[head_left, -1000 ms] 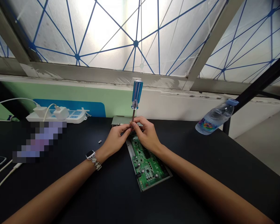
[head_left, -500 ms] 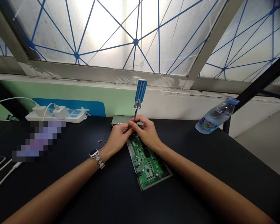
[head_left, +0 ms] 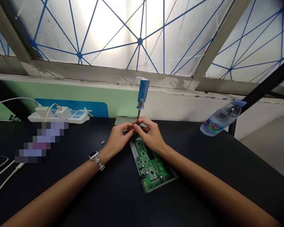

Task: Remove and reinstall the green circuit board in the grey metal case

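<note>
Both hands (head_left: 153, 135) at blue-handled screwdriver (head_left: 143, 92), circuit board (head_left: 151, 168)

**Indoor electronics workspace**

A black worktop (head_left: 111, 201) below a frosted, blue-lined window (head_left: 113, 28) carries a bare circuit board (head_left: 153, 168), with a screwdriver (head_left: 144, 90) over one end: a small electronics workspace. The power strip (head_left: 74, 118) and drink bottle (head_left: 221, 120) look everyday; workshop, office or home, I cannot tell.

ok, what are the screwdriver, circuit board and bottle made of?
Screwdriver handle: probably hard plastic, glossy blue, clear-looking at its lower end.
Screwdriver shaft: likely steel, thin with a metallic sheen.
Circuit board: probably fibreglass laminate, judging by its green face; core not visible.
Bottle: likely clear plastic, shiny, see-through.
</note>
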Demonstrator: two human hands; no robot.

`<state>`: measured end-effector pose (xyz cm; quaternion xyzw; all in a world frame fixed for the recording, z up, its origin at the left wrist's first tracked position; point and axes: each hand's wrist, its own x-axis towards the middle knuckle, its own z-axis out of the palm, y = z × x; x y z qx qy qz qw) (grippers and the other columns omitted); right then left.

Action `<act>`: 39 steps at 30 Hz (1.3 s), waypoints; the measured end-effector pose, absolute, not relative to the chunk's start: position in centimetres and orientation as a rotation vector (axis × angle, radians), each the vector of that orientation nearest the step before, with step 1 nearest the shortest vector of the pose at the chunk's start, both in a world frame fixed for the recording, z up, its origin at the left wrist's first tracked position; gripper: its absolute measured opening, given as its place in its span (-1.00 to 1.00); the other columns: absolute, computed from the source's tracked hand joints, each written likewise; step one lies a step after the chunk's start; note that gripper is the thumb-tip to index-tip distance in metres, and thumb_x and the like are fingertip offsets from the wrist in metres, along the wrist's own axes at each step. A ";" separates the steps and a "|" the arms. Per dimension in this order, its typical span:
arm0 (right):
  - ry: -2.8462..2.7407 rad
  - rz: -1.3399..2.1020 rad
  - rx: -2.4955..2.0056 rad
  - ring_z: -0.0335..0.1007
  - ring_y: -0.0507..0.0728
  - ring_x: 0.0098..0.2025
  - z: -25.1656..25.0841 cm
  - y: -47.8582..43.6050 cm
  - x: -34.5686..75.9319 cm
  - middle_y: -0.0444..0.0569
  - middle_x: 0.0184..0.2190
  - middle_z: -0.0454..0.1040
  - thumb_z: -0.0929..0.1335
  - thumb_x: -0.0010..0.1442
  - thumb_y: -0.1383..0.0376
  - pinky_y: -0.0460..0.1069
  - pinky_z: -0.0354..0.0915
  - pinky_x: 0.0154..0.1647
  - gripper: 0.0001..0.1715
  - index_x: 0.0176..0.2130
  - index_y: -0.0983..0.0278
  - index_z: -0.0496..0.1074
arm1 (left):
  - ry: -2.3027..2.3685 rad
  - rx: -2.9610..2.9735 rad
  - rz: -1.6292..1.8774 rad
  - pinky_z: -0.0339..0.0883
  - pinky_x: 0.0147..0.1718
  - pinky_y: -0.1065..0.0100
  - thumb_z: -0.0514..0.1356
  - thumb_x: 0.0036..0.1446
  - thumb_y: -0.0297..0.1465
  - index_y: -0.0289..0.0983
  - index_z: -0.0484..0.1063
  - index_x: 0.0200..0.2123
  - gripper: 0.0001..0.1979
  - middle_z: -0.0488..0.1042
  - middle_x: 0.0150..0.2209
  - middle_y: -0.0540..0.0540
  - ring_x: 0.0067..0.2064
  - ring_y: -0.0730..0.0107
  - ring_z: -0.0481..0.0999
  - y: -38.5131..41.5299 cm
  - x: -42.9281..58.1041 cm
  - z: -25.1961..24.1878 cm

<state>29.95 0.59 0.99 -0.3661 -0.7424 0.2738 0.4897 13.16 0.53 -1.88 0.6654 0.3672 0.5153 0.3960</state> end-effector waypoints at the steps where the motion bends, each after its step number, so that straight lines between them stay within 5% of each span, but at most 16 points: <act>1: -1.816 0.646 -0.893 0.48 0.17 -0.12 1.0 0.5 29.9 0.01 -0.17 0.52 0.39 0.32 0.25 -0.05 0.37 -0.38 -0.88 -0.19 0.24 0.54 | 0.931 1.692 1.308 0.51 -0.06 0.23 0.31 0.27 -0.24 -0.31 0.63 -0.13 -0.75 0.69 -0.15 -0.18 -0.10 0.12 0.67 0.6 13.3 -1.9; 10: -1.750 0.719 -0.879 0.46 0.14 -0.18 1.2 1.1 30.0 -0.02 -0.22 0.49 0.44 0.29 0.19 -0.02 0.40 -0.34 -0.85 -0.26 0.22 0.59 | 0.921 1.691 1.292 0.54 -0.11 0.19 0.30 0.26 -0.14 -0.33 0.66 -0.19 -0.66 0.71 -0.22 -0.14 -0.14 0.05 0.68 0.6 14.4 -1.9; 19: -1.603 0.946 -0.948 0.44 0.04 -0.46 1.6 1.7 30.7 -0.09 -0.38 0.54 0.54 0.12 0.04 -0.06 0.35 -0.48 -0.64 -0.33 0.29 0.53 | 0.939 1.700 1.324 0.55 -0.03 0.22 0.33 0.23 -0.30 -0.27 0.65 -0.13 -0.79 0.70 -0.15 -0.15 -0.11 0.15 0.69 0.4 13.1 -1.5; 32: -1.839 0.695 -0.910 0.47 0.20 -0.07 2.1 0.9 30.1 0.01 -0.16 0.53 0.42 0.30 0.24 -0.02 0.39 -0.37 -0.86 -0.17 0.19 0.61 | 0.931 1.723 1.314 0.51 -0.10 0.21 0.32 0.24 -0.20 -0.31 0.63 -0.16 -0.72 0.69 -0.20 -0.15 -0.14 0.10 0.66 1.2 14.1 -2.0; 39: -1.727 0.803 -0.974 0.47 0.09 -0.34 2.2 1.4 30.7 -0.03 -0.20 0.51 0.51 0.19 0.14 -0.03 0.40 -0.43 -0.75 -0.25 0.25 0.50 | 0.892 1.658 1.282 0.57 -0.13 0.21 0.34 0.21 -0.15 -0.32 0.64 -0.21 -0.67 0.71 -0.25 -0.16 -0.14 0.07 0.70 0.5 14.0 -1.4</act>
